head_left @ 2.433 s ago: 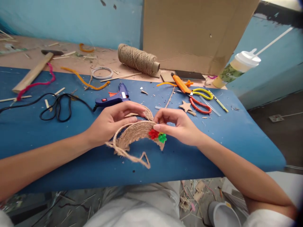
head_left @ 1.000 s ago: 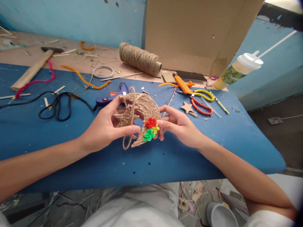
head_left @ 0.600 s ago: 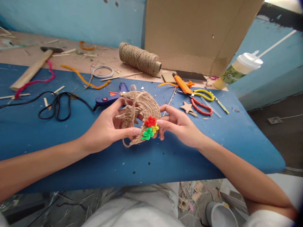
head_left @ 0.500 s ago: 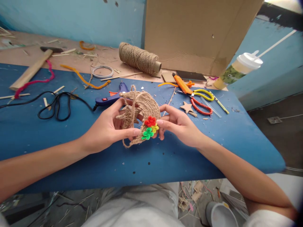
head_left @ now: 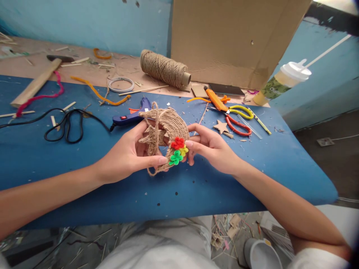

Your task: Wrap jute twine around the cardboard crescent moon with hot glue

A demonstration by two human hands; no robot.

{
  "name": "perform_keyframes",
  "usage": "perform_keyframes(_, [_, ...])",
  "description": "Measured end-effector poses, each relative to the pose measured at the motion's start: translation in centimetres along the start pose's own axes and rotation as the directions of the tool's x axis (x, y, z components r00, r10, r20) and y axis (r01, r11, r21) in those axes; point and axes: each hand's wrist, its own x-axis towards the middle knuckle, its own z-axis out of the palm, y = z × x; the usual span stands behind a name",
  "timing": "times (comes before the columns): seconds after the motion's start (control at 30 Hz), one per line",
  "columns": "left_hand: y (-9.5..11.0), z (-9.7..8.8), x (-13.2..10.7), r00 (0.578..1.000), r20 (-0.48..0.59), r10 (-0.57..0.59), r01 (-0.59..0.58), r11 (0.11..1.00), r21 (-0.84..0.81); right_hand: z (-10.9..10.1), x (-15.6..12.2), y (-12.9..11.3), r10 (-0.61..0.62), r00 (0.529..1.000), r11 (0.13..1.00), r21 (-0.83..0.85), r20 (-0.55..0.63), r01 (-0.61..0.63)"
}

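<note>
Between my two hands, above the front of the blue table, is a twine-wrapped crescent ornament (head_left: 177, 125) with a twine star (head_left: 153, 139) inside its curve. Red (head_left: 177, 143), yellow and green (head_left: 176, 157) fuzzy flowers sit on its lower right part. My left hand (head_left: 134, 151) grips the left side, thumb on the lower tip by the green flower. My right hand (head_left: 210, 147) pinches the right edge, thumb beside the red flower; some of its fingers are hidden behind. A blue glue gun (head_left: 127, 118) lies just behind my left hand.
A twine spool (head_left: 164, 69) lies at the back before a cardboard sheet (head_left: 235, 41). Scissors (head_left: 238, 125), an orange cutter (head_left: 215, 99) and a wooden star (head_left: 221, 127) lie at right, near a lidded cup (head_left: 283, 82). A hammer (head_left: 39, 80) and black cord (head_left: 67, 125) are at left.
The ornament has turned and tilted very slightly in my hands, and its star has shifted a little to the right. My left thumb has edged right. Both hands still hold on.
</note>
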Motion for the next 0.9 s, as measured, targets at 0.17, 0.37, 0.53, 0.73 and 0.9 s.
perform_keyframes(0.17, [0.0,0.1,-0.1,1.0,-0.02,0.015,-0.015,1.0,0.017,-0.1,0.0,0.0,-0.007,1.0,1.0,0.002,0.0,0.007])
perform_keyframes(0.37, [-0.1,-0.1,-0.2,1.0,-0.003,0.002,-0.001,0.999,0.033,-0.1,0.0,0.1,-0.021,1.0,1.0,-0.007,0.001,0.021])
perform_keyframes(0.53, [-0.4,0.0,-0.1,1.0,0.003,0.006,-0.007,0.999,0.052,0.0,0.0,0.3,-0.027,1.0,1.0,-0.014,-0.002,0.027])
perform_keyframes(0.73, [1.0,-1.3,-0.2,0.978,-0.129,0.162,-0.129,0.964,0.232,-0.2,-0.2,0.0,-0.022,1.0,0.998,-0.058,-0.004,0.022])
perform_keyframes(0.9, [6.1,-6.9,4.8,0.87,-0.319,0.377,-0.201,0.861,0.468,-0.3,-0.4,-0.3,-0.018,1.0,0.99,-0.137,-0.009,0.017])
